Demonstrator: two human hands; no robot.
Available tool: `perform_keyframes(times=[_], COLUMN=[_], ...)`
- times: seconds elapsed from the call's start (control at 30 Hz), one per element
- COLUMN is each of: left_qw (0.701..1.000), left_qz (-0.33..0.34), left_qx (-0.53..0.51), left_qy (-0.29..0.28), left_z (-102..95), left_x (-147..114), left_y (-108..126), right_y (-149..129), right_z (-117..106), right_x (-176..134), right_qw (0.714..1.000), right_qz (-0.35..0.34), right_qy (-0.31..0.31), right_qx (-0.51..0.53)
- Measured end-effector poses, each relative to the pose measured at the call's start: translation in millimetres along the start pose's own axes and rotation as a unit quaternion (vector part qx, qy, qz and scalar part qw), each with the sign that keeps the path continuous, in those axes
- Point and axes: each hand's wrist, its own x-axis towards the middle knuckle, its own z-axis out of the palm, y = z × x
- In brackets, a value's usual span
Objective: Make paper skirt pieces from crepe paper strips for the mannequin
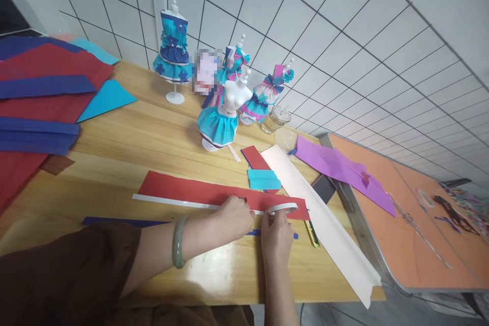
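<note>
A long red paper strip (194,188) lies across the table, with a white band of tape (164,200) running along its near edge. My left hand (235,218), a green bangle on its wrist, rests on that near edge with curled fingers; what its fingertips pinch, if anything, is hidden. Close beside it on the right, my right hand (278,234) grips a roll of white double-sided tape (282,208) at the strip's right part. A narrow blue strip (126,222) lies partly under my left forearm. Just right of my right hand is a yellow utility knife (313,235).
Small dress forms in paper dresses, one with a turquoise skirt (218,126), stand behind with a glass (275,119). Red and blue sheets (42,69) lie left. A pale strip (324,219), a phone (324,188) and purple paper (336,163) lie right, by an orange-topped table (428,244).
</note>
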Motion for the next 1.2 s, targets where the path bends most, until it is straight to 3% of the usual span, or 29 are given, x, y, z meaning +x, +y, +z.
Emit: perform_keyframes(times=[0.27, 0.43, 0.7, 0.97, 1.2], left_qw=[0.999, 0.999, 1.000, 1.000, 1.000], left_qz=[0.024, 0.022, 0.011, 0.008, -0.002], left_qx=[-0.035, -0.041, -0.026, -0.024, -0.001], left_qy=[0.008, -0.010, 0.008, 0.007, 0.021], left_z=[6.2, 2.4, 13.4, 5.3, 11.9], left_x=[17, 18, 21, 22, 21], left_y=[6, 4, 5, 6, 9], right_y=[2, 5, 21, 34, 42], right_z=[1, 0, 1, 0, 1], right_x=[1, 3, 8, 11, 12], right_qw=[1.000, 0.999, 0.997, 0.993, 0.990], right_qz=[-0.016, -0.032, -0.082, -0.118, -0.143], right_qy=[-0.002, -0.001, -0.007, -0.004, 0.008], right_qx=[0.005, 0.005, 0.009, 0.009, 0.006])
